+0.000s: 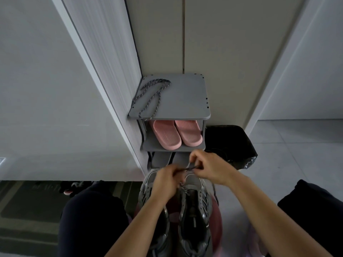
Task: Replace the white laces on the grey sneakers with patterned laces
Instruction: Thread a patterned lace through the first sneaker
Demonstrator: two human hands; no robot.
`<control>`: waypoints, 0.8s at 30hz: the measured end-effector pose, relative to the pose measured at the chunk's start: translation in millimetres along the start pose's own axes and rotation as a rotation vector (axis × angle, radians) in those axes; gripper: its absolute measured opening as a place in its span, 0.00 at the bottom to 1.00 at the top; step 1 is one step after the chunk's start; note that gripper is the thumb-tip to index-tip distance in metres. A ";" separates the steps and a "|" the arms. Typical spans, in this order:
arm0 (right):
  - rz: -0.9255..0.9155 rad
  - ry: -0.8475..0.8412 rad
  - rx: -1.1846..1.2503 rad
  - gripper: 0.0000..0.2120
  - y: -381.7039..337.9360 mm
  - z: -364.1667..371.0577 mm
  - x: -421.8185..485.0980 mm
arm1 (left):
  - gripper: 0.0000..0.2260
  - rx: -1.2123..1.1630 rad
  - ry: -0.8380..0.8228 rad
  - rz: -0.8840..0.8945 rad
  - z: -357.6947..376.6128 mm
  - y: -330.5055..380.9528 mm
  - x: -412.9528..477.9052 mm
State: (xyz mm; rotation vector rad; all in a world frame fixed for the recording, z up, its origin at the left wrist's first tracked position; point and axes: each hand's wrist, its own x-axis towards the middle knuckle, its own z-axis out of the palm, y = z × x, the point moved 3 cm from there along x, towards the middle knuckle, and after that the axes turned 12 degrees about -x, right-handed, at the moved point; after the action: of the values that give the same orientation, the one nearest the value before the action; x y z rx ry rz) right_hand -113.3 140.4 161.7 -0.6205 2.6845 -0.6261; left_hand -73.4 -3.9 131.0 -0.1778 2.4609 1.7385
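Observation:
Two grey sneakers stand side by side below me, toes pointing away: the right sneaker [195, 206] and the left sneaker [148, 184], partly hidden under my forearm. My left hand [166, 179] and my right hand [206, 166] meet above the toe of the right sneaker. Each pinches part of a dark patterned lace [191, 167] stretched between them. A second patterned lace [151, 95] lies loose on the top of the grey shoe rack [185, 97].
Pink slippers [175, 135] sit on the rack's middle shelf. A black bag [230, 143] lies right of the rack. White walls close in on both sides. My dark-clad knees [92, 216] flank the sneakers.

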 end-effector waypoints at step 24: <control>0.338 0.193 1.803 0.13 13.9 -35.6 -12.7 | 0.10 -0.486 -0.540 -0.078 63.4 30.6 -25.3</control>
State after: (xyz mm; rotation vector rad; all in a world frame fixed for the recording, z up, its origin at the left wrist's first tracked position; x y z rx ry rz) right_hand -121.0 169.9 188.0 0.4064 1.2212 -2.3762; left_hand -51.5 66.7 142.8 0.1371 1.6216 1.9931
